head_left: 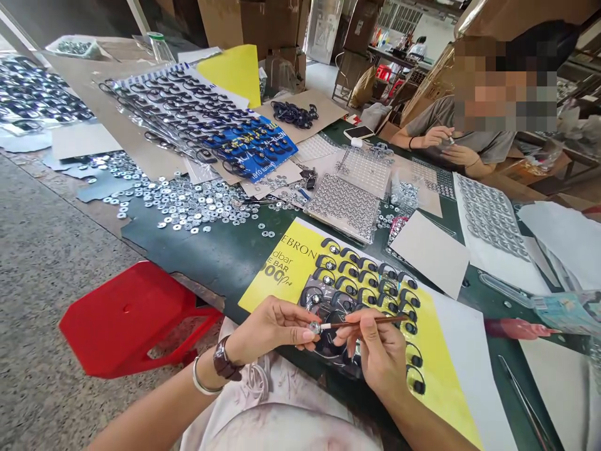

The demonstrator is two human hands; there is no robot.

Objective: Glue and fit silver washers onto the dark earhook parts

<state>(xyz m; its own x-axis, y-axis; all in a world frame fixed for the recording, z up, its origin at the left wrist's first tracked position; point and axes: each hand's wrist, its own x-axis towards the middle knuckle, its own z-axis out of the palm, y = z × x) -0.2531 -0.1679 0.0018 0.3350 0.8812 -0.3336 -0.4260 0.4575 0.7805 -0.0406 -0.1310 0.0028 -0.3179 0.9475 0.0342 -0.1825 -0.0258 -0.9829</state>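
Between the thumb and fingers of my left hand [275, 326] is a small round silvery part [314, 327], clear or shiny on top. My right hand [382, 354] pinches a thin brown stick [392, 319] with a white end. That white end points left and meets the round part, or lies very close to it. Below both hands lies a yellow printed sheet [265, 285] with rows of black looped pieces [369, 280]; some carry a shiny round part. Clear film with more dark pieces is partly hidden under my hands.
Loose metal washers [206, 203] spread across the left of the green table. A blue sheet [267, 153] bears more looped pieces. A tray of small round parts [345, 203] stands behind the yellow sheet. Tweezers [526, 401] lie at right. A red stool [126, 313] is at left; a co-worker [483, 138] sits opposite.
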